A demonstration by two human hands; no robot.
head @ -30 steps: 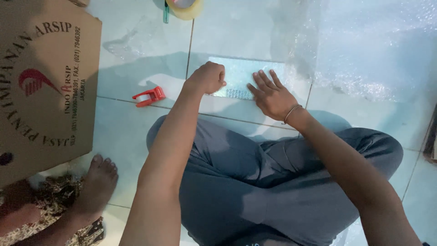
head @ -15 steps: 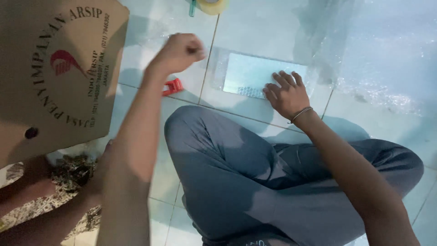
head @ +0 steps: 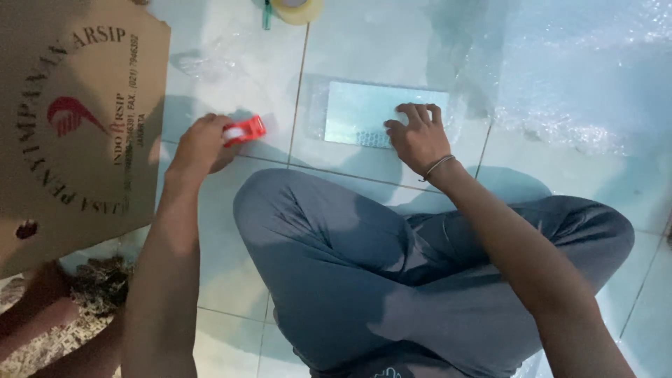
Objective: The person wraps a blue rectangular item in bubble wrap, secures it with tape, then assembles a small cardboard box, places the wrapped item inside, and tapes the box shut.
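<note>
I sit cross-legged on a pale tiled floor. My left hand (head: pixel 201 145) is closed around a small red tape dispenser (head: pixel 245 130) at floor level, left of my knee. My right hand (head: pixel 418 133) lies flat, fingers spread, on the near edge of a rectangular packet wrapped in bubble wrap (head: pixel 364 113) that rests on the tiles in front of me. A thin bracelet circles my right wrist.
A large brown cardboard box (head: pixel 77 119) with a round printed mark fills the left side. A roll of clear tape (head: pixel 297 10) sits at the top edge. A loose sheet of bubble wrap (head: pixel 581 70) covers the floor at the upper right. Patterned fabric lies bottom left.
My left hand has left the packet, swung left and taken hold of the red tape dispenser. My right hand has stayed pressed on the packet.
</note>
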